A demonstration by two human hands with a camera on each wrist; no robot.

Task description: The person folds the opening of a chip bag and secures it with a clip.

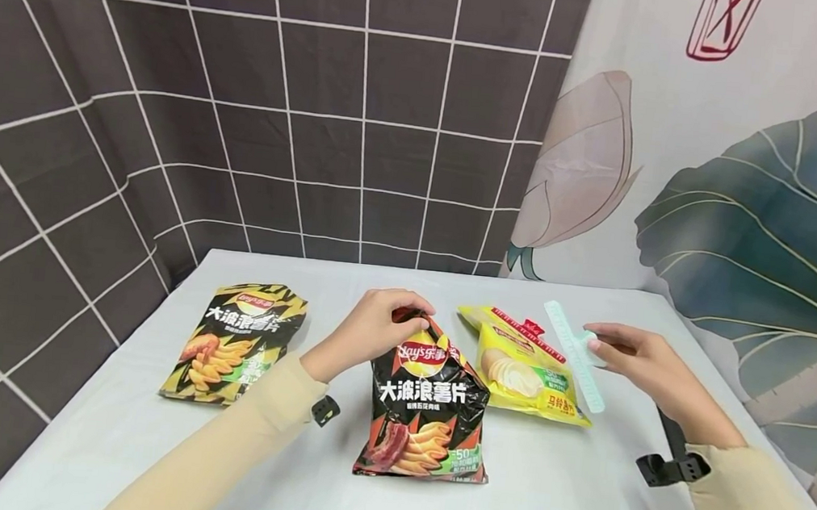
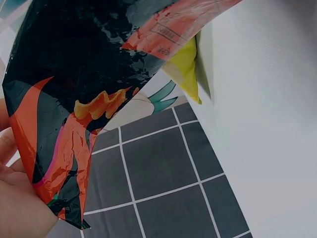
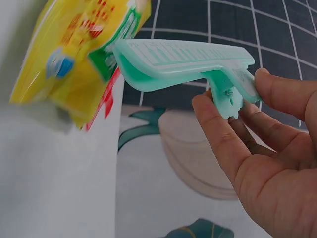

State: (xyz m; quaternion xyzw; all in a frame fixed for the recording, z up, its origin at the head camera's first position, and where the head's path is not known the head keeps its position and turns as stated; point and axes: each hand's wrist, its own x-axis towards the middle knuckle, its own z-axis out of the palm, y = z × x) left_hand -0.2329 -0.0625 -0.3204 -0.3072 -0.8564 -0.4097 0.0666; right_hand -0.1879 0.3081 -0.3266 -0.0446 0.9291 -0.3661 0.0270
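Note:
A black Lay's chip bag [image 1: 423,418] is near the middle of the white table. My left hand [image 1: 380,325] pinches its top corner, and in the left wrist view the crumpled edge of the bag [image 2: 69,163] lies against the fingers. My right hand [image 1: 636,360] holds a mint-green bag clip [image 1: 574,359] by its handle end, thumb on one side and fingers on the other. In the right wrist view the long jaws of the clip [image 3: 183,57] are nearly together with nothing seen between them. Behind it lies a yellow chip bag [image 1: 522,370] with a red clip [image 1: 529,334] along its top.
A black-and-gold chip bag [image 1: 236,345] lies at the left of the white table [image 1: 548,494]. Dark cloth with a white grid [image 1: 318,117] hangs behind and to the left. A floral curtain [image 1: 680,149] hangs at the back right.

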